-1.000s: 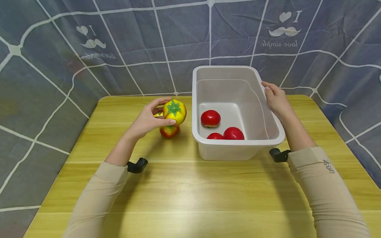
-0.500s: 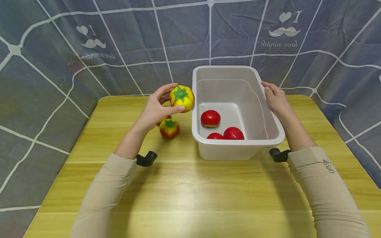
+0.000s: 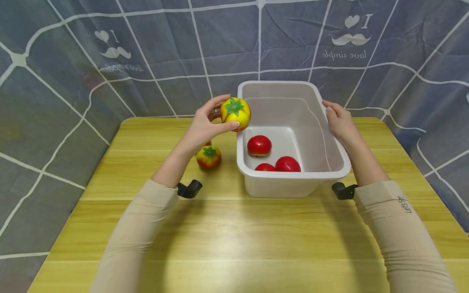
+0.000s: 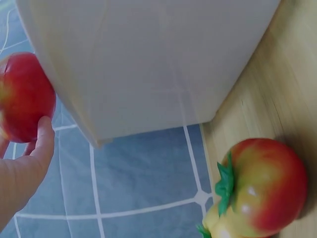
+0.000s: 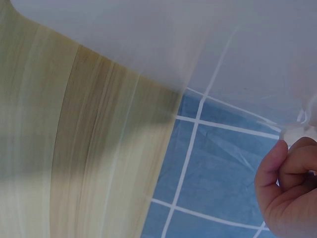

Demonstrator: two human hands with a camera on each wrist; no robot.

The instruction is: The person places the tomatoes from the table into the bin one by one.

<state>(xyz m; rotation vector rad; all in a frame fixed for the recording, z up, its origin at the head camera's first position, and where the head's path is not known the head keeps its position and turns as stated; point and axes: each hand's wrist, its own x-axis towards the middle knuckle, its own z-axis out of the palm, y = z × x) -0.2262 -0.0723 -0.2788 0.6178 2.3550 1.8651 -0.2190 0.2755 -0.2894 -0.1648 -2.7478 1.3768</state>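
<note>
In the head view my left hand (image 3: 210,119) holds a yellow-red toy tomato (image 3: 235,114) with a green star-shaped leaf top, thumb in front and fingers behind. It hangs at the left rim of a light grey plastic bin (image 3: 293,175); from the left wrist its red underside (image 4: 28,96) shows near the bin wall. My right hand (image 3: 341,122) grips the bin's right rim with curled fingers. Inside the bin lie a round red fruit (image 3: 259,145) and two more red fruits (image 3: 288,164) near the front wall, the smaller partly hidden.
Left of the bin another yellow-red toy tomato (image 3: 209,157) stands on the wooden table (image 3: 227,236). One more sits behind it, mostly covered by my left hand and wrist. A grey-blue curtain (image 3: 227,44) with white lines hangs behind and at the sides.
My left hand has lifted the toy tomato and carried it right and away from me, from above the other tomatoes to the bin's left rim. The right hand and bin have stayed put.
</note>
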